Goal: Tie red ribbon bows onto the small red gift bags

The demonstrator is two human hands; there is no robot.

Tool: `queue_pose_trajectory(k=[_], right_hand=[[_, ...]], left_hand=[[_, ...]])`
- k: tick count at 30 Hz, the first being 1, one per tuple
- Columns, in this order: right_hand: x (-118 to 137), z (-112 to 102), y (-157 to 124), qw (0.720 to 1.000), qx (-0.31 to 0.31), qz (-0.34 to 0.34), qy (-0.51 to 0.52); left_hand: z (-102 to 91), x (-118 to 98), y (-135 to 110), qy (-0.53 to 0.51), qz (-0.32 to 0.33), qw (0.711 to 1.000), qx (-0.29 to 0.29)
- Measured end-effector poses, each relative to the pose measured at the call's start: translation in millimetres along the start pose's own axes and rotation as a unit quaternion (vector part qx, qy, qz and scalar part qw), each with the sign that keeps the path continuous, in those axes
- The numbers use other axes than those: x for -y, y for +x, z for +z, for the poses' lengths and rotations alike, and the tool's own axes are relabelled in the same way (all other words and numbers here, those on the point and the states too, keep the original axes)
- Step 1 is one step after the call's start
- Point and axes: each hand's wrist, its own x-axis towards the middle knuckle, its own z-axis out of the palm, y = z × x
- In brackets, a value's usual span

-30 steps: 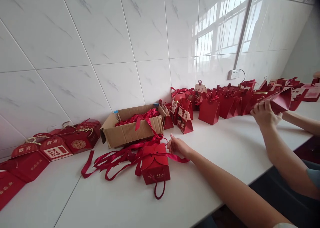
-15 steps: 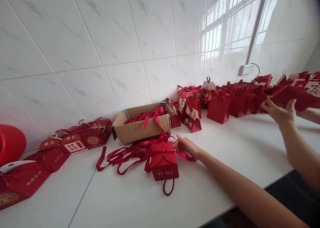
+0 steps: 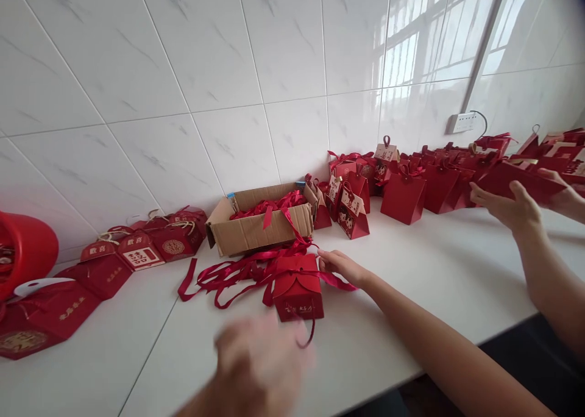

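Red ribbon (image 3: 336, 280) is laid across the box (image 3: 298, 288) at lower centre, perhaps keeping its flaps closed; the right hand (image 3: 342, 267) is narrowed beside it, any hold unclear; the left hand's (image 3: 261, 357) state is blurred beyond telling.

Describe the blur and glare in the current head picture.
Head view: the left hand is heavily smeared by blur; head view: the right hand and small red box look fairly crisp; head view: a reflected barred window glares on the wall tiles, upper right.
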Motion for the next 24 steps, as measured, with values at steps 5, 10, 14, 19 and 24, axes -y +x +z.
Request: queue_pose_trajectory(k=[5, 10, 14, 19, 24], right_hand=[[4, 3, -1, 0.999, 0.035, 0.002, -0.001], [14, 9, -7, 0.997, 0.069, -0.004, -0.023], [22, 8, -12, 0.991, 0.121, 0.006, -0.054], [32, -5, -17, 0.981, 0.172, 0.046, -0.071], [42, -18, -21, 0.981, 0.167, 0.068, -0.076]], left_hand=[[11.9, 48, 71, -0.071, -0.175, 0.981, 0.039], [16.9, 56, 83, -0.155, -0.17, 0.963, 0.143], [15.5, 50, 77, -0.11, -0.146, 0.964, 0.192], [22.6, 57, 72, -0.132, -0.139, 0.956, 0.223], [28.6, 52, 74, -0.147, -0.139, 0.945, 0.257]])
